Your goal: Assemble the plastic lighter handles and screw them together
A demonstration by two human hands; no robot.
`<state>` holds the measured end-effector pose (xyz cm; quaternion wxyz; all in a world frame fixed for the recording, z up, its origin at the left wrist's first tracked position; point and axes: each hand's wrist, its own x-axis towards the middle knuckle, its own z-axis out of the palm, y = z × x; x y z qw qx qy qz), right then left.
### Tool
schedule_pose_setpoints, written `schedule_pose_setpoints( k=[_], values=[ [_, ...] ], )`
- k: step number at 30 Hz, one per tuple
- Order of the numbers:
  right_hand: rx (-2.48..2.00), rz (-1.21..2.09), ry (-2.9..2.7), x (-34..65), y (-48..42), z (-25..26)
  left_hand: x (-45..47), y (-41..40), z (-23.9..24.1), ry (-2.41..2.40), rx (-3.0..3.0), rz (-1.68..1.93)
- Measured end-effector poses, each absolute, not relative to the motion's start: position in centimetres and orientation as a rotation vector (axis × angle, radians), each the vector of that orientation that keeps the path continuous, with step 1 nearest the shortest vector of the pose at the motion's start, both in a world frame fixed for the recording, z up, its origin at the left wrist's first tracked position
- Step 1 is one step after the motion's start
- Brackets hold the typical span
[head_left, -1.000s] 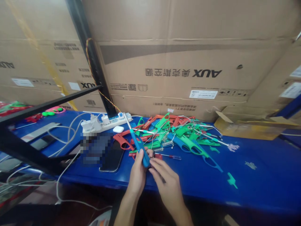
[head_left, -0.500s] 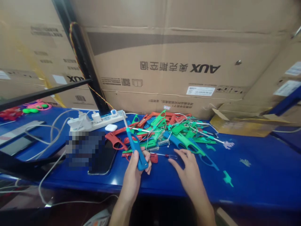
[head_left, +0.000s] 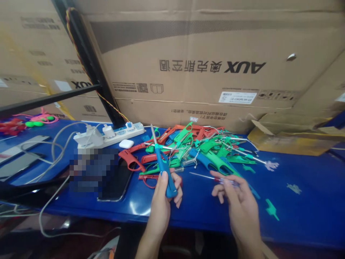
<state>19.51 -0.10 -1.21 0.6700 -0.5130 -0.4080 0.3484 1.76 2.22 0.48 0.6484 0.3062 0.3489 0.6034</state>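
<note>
My left hand (head_left: 165,190) is closed around the handle of a blue long-necked lighter (head_left: 163,162), its metal tube pointing up and away. In my right hand (head_left: 239,198) is a small screwdriver (head_left: 205,175), gripped by its clear handle with the thin shaft pointing left toward the lighter. The two are apart. Behind both hands lies a heap of red, green and blue lighter parts (head_left: 212,158), with metal tubes and white wires among them. A red handle piece (head_left: 148,180) lies partly hidden behind my left hand.
A black phone (head_left: 115,183) and a white power strip (head_left: 124,136) with chargers and cables are on the left. Loose green pieces (head_left: 272,209) lie on the blue table (head_left: 304,219) at right. An open carton (head_left: 291,140) and large cardboard boxes (head_left: 188,43) stand behind.
My right hand has closed on the screwdriver and lifted it off the table, moving right. My left hand still holds the blue lighter, now slightly further right in view.
</note>
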Motion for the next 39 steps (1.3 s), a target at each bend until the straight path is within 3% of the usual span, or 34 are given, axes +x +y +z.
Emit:
schedule_pose_setpoints(
  k=[9, 39],
  values=[
    [-0.849, 0.737, -0.631, 15.1, -0.4, 0.5, 2.0, 2.4, 0.6, 0.805, 0.706, 1.345],
    [-0.843, 0.852, -0.687, 13.7, -0.5, -0.3, 2.0, 2.0, 0.8, 0.837, 0.74, 1.363]
  ],
)
